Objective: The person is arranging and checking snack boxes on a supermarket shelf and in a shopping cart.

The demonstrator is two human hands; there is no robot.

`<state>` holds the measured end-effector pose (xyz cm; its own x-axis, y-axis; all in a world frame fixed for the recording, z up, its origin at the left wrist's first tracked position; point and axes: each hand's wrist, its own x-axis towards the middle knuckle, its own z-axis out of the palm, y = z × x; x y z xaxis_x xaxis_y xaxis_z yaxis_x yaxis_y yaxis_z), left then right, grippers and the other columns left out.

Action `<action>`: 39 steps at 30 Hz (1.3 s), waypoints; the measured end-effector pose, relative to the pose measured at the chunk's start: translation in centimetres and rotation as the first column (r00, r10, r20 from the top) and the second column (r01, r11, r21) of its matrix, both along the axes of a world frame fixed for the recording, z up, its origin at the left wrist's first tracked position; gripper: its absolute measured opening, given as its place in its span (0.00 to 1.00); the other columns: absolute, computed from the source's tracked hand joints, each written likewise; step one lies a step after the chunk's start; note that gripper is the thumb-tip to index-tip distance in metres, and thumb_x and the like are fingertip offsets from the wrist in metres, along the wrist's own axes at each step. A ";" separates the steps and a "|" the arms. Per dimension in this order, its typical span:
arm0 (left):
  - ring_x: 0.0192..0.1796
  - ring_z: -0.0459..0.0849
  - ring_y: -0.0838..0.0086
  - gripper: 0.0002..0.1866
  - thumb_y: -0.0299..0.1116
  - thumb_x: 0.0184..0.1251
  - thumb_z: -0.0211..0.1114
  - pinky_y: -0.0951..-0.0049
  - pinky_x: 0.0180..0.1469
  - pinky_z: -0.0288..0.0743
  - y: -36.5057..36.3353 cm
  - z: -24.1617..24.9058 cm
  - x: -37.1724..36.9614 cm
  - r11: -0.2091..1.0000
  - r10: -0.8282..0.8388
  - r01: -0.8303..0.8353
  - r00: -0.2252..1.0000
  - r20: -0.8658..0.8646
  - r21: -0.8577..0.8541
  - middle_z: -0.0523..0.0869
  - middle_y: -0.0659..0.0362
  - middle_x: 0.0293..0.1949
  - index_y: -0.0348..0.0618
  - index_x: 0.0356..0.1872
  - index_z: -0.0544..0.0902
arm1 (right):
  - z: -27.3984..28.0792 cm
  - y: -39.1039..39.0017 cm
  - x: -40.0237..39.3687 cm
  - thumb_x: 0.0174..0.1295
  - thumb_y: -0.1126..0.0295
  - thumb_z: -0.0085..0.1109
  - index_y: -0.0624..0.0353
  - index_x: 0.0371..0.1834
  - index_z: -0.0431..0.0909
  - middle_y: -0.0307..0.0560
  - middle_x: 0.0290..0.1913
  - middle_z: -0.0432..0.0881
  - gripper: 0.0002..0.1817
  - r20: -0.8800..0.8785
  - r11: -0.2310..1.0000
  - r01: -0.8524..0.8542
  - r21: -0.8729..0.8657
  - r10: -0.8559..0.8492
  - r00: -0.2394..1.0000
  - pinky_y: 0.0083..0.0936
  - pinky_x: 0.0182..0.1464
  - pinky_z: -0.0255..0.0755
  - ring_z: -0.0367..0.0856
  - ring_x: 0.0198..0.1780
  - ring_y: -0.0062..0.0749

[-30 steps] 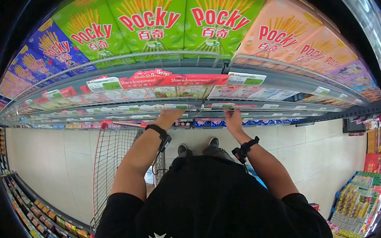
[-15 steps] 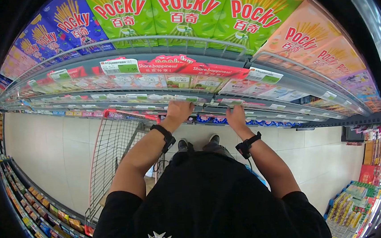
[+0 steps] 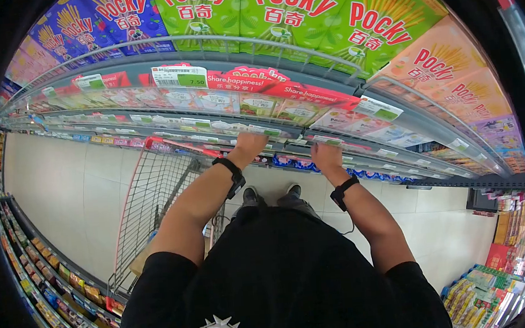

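Note:
My left hand (image 3: 250, 146) reaches to the edge of a lower shelf, beside the price labels (image 3: 264, 132) there. Its fingers bend in at the shelf front and are mostly hidden. My right hand (image 3: 328, 155) is at the same shelf edge a little to the right, below another price label (image 3: 328, 139); its fingertips are out of sight too. Dark blue packages (image 3: 291, 162) show between and below the hands. Above them, a shelf behind a clear front holds small patterned boxes (image 3: 208, 101). Both wrists wear black bands.
A red-trimmed wire shopping cart (image 3: 147, 191) stands left of my legs. Large green Pocky boxes (image 3: 288, 26) line the top shelf behind a wire rail (image 3: 253, 41), with blue and peach boxes at the sides. Shelves of goods (image 3: 56, 285) run at lower left. Stacked packages (image 3: 479, 298) stand at lower right.
The view has shifted, so the shelves sit lower and further right. My right hand's fingers look more tucked in at the shelf edge; the left hand stays at nearly the same spot.

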<state>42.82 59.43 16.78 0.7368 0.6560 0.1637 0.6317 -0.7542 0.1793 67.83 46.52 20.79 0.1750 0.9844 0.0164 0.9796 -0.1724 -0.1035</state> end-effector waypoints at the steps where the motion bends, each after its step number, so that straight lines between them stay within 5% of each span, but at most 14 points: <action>1: 0.32 0.90 0.57 0.10 0.39 0.64 0.60 0.52 0.32 0.82 -0.1 0.0 -0.1 1.000 0.006 -0.006 1.000 -0.001 0.000 0.89 0.56 0.30 0.52 0.36 0.88 | -0.4 0.3 0.2 0.63 0.58 0.55 0.58 0.34 0.84 0.56 0.32 0.85 0.15 -0.035 1.000 0.015 0.008 -0.015 0.999 0.59 0.47 0.74 0.84 0.40 0.59; 5: 0.31 0.89 0.58 0.09 0.37 0.61 0.61 0.54 0.30 0.81 -0.5 1.3 0.0 0.999 0.014 -0.016 0.999 0.030 0.037 0.89 0.54 0.29 0.50 0.33 0.88 | -1.9 1.4 0.6 0.67 0.52 0.52 0.56 0.37 0.86 0.55 0.33 0.87 0.20 -0.063 0.999 0.033 -0.033 -0.035 0.997 0.58 0.49 0.76 0.86 0.41 0.60; 10: 0.29 0.89 0.58 0.08 0.36 0.59 0.61 0.55 0.28 0.80 -1.3 0.6 -0.1 0.999 0.046 -0.047 0.999 -0.028 -0.009 0.88 0.54 0.26 0.50 0.28 0.88 | -3.0 1.8 0.6 0.72 0.46 0.45 0.56 0.54 0.84 0.59 0.58 0.83 0.27 0.048 0.981 0.068 -0.183 -0.060 0.997 0.51 0.64 0.72 0.80 0.61 0.58; 13: 0.27 0.87 0.56 0.08 0.34 0.57 0.63 0.53 0.31 0.79 -1.4 0.3 0.3 0.997 0.073 -0.073 0.997 0.031 0.014 0.87 0.54 0.24 0.50 0.21 0.87 | -1.2 2.1 0.9 0.72 0.47 0.44 0.56 0.59 0.81 0.58 0.63 0.79 0.28 -0.026 0.959 0.047 -0.278 -0.057 0.998 0.50 0.68 0.68 0.76 0.65 0.58; 20: 0.31 0.90 0.58 0.08 0.35 0.62 0.61 0.55 0.30 0.81 -0.7 0.0 -0.5 1.000 -0.007 0.006 0.998 -0.063 -0.022 0.89 0.55 0.28 0.50 0.33 0.87 | -1.4 2.0 1.0 0.74 0.52 0.40 0.56 0.57 0.81 0.59 0.60 0.81 0.25 0.029 0.969 -0.010 -0.245 0.018 0.999 0.51 0.66 0.68 0.78 0.63 0.57; 22: 0.31 0.90 0.59 0.08 0.37 0.64 0.60 0.55 0.30 0.83 -0.2 0.1 -0.8 0.998 -0.062 0.060 0.996 -0.067 -0.034 0.89 0.54 0.30 0.50 0.37 0.87 | -1.9 2.1 1.2 0.74 0.53 0.39 0.58 0.55 0.82 0.61 0.54 0.85 0.25 -0.054 0.912 -0.006 -0.411 -0.018 0.998 0.53 0.63 0.70 0.81 0.59 0.57; 26: 0.35 0.91 0.57 0.10 0.37 0.67 0.59 0.53 0.33 0.84 0.3 0.6 -0.9 0.998 -0.061 0.054 0.983 -0.171 -0.044 0.90 0.54 0.33 0.51 0.42 0.86 | 0.3 1.7 0.6 0.73 0.54 0.38 0.58 0.53 0.81 0.62 0.49 0.86 0.25 -0.083 0.886 0.012 -0.464 -0.057 0.995 0.55 0.60 0.72 0.83 0.54 0.59; 35: 0.39 0.91 0.57 0.11 0.37 0.70 0.56 0.52 0.36 0.85 -0.1 3.3 -0.6 0.991 -0.034 0.005 0.974 -0.223 -0.131 0.90 0.53 0.35 0.55 0.45 0.87 | -1.5 1.4 1.6 0.72 0.58 0.39 0.58 0.49 0.81 0.66 0.47 0.85 0.21 -0.149 0.921 -0.031 -0.388 -0.029 0.988 0.53 0.59 0.73 0.83 0.52 0.62; 37: 0.39 0.91 0.58 0.12 0.38 0.70 0.56 0.52 0.37 0.85 -0.2 4.3 -0.1 0.992 -0.026 -0.003 0.976 -0.216 -0.130 0.90 0.53 0.36 0.55 0.46 0.87 | -1.9 1.1 1.6 0.73 0.55 0.38 0.58 0.52 0.81 0.64 0.47 0.85 0.23 -0.114 0.980 -0.029 -0.197 0.006 0.993 0.52 0.60 0.72 0.83 0.53 0.61; 39: 0.53 0.87 0.53 0.14 0.38 0.67 0.59 0.53 0.52 0.82 0.1 4.8 0.4 0.940 -0.039 -0.081 0.939 -0.340 -0.332 0.87 0.49 0.52 0.50 0.50 0.86 | -0.7 1.2 1.4 0.74 0.53 0.37 0.58 0.52 0.81 0.63 0.47 0.86 0.25 -0.139 0.962 -0.020 -0.274 -0.019 0.990 0.52 0.61 0.72 0.83 0.53 0.61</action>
<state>43.19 59.51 21.58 0.6936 0.6431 -0.3244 0.7141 -0.6729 0.1929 69.21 47.71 20.07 0.1558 0.9477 -0.2784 0.9589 -0.2127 -0.1876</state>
